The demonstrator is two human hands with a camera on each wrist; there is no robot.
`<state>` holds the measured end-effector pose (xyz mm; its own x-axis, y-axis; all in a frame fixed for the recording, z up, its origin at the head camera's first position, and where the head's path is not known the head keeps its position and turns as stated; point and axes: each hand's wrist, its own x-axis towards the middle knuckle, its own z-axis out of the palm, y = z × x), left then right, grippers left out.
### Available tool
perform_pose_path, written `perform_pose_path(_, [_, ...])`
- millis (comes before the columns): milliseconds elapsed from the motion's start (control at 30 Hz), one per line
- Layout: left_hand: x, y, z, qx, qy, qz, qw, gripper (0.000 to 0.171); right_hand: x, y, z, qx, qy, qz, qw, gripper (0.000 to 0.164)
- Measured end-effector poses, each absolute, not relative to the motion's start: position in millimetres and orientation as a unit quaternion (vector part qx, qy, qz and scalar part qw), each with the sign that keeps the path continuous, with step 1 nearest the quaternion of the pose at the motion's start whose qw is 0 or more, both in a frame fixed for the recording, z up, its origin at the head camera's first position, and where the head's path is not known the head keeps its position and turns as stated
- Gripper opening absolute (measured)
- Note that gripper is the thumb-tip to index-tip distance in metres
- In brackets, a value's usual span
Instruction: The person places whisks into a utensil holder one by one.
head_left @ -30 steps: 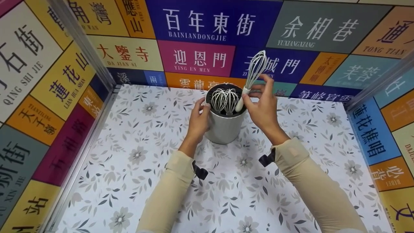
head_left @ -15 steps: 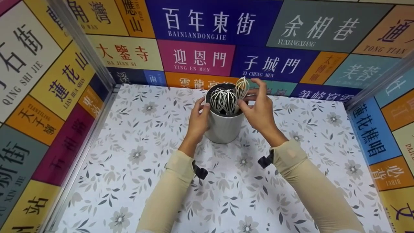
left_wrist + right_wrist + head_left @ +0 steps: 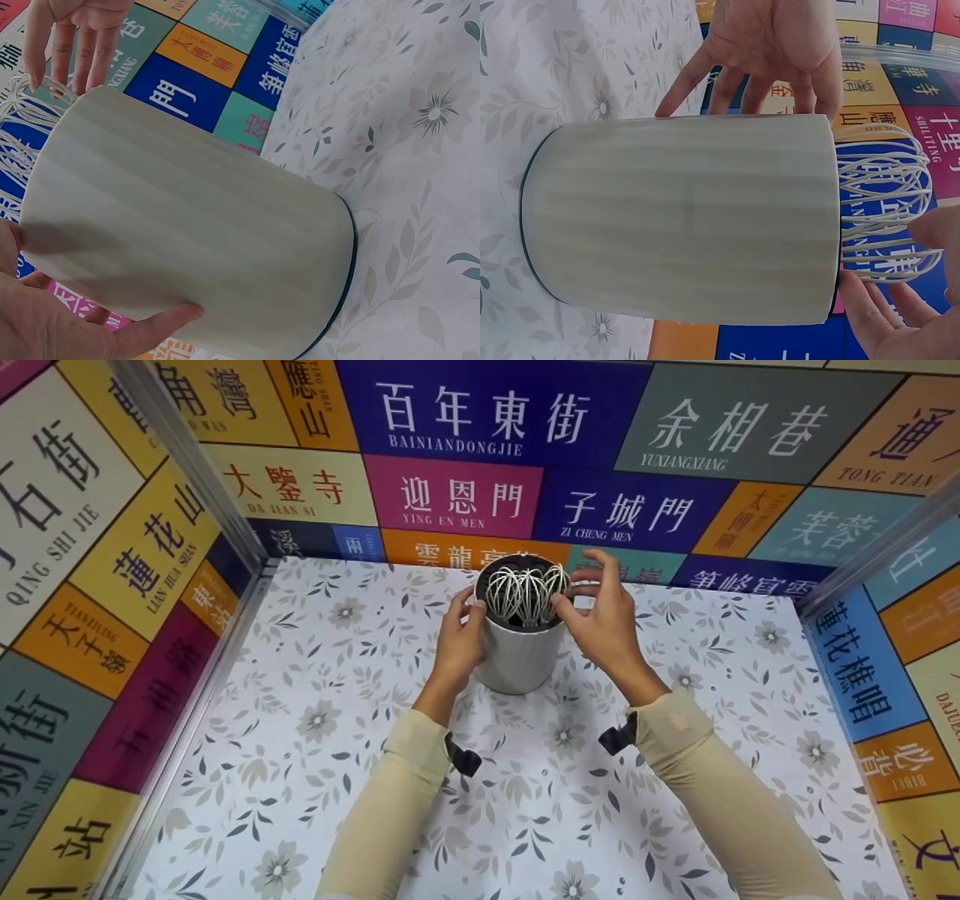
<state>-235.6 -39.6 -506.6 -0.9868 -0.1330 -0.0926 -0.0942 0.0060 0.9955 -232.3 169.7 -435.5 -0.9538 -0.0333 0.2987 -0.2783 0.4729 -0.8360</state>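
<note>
A pale grey ribbed utensil holder (image 3: 521, 664) with a dark inside stands upright on the patterned surface. Wire heads of white whisks (image 3: 516, 591) rise just over its rim, their handles hidden inside. My left hand (image 3: 459, 643) holds the holder's left side near the top, thumb in front and fingers behind. On the right, the thumb and fingers of my right hand (image 3: 606, 619) pinch the rightmost whisk (image 3: 557, 579) by its wires, low at the rim. In the right wrist view, my right thumb (image 3: 939, 227) overlaps the whisk wires (image 3: 889, 180), with fingertips at the rim.
White cloth (image 3: 330, 780) with grey flowers and leaves covers the surface. Upright panels with colourful lettered blocks (image 3: 457, 495) close off the back and both sides. A metal frame edge (image 3: 187, 697) runs along the left.
My right hand has brought the whisk from above the rim down into the holder, so only its wire head shows. My left hand has stayed on the holder.
</note>
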Motion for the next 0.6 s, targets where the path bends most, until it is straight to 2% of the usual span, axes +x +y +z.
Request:
perform_pose_path(400, [-237.0,-38.6,-507.4,0.077,-0.709,-0.701,0.011,0.046,-226.9,174.0,-438.3,0.09,-0.845,0.512,0.123,0.067])
perform_pose_path(600, [-236.7,-42.3,-505.1,0.095,-0.705,-0.703,-0.017,0.047,-223.7,180.4,-442.6,0.095,-0.84,0.522,0.112,0.065])
